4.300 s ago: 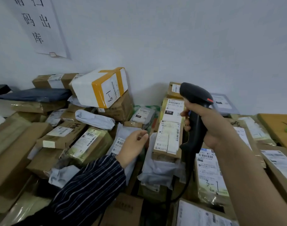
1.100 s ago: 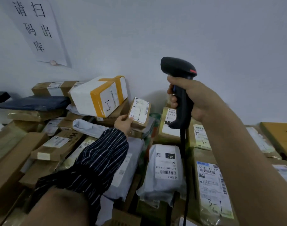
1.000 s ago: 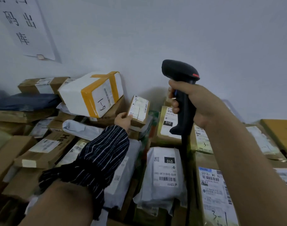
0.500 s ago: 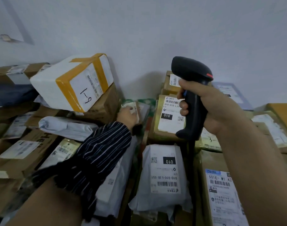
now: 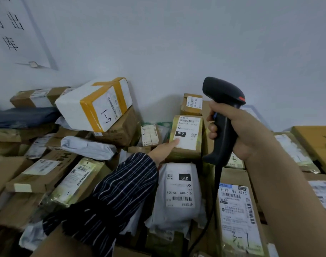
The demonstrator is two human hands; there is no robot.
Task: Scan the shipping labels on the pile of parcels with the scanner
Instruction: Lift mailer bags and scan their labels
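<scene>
Item: black corded barcode scanner (image 5: 223,101), gripped upright in my curled right hand (image 5: 242,134) over the parcel pile (image 5: 47,175); my left hand (image 5: 163,149), fingers (image 5: 174,142) straight, touches the 010 label (image 5: 190,127) on a leaning brown parcel (image 5: 184,154).

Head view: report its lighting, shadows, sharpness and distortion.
Head view: soft, even light, no harsh glare; a faint shadow on the wall beside the white box with yellow tape; the upper 010 label and scanner read sharp; wide-angle stretch swells the striped sleeve near the bottom edge.
</scene>
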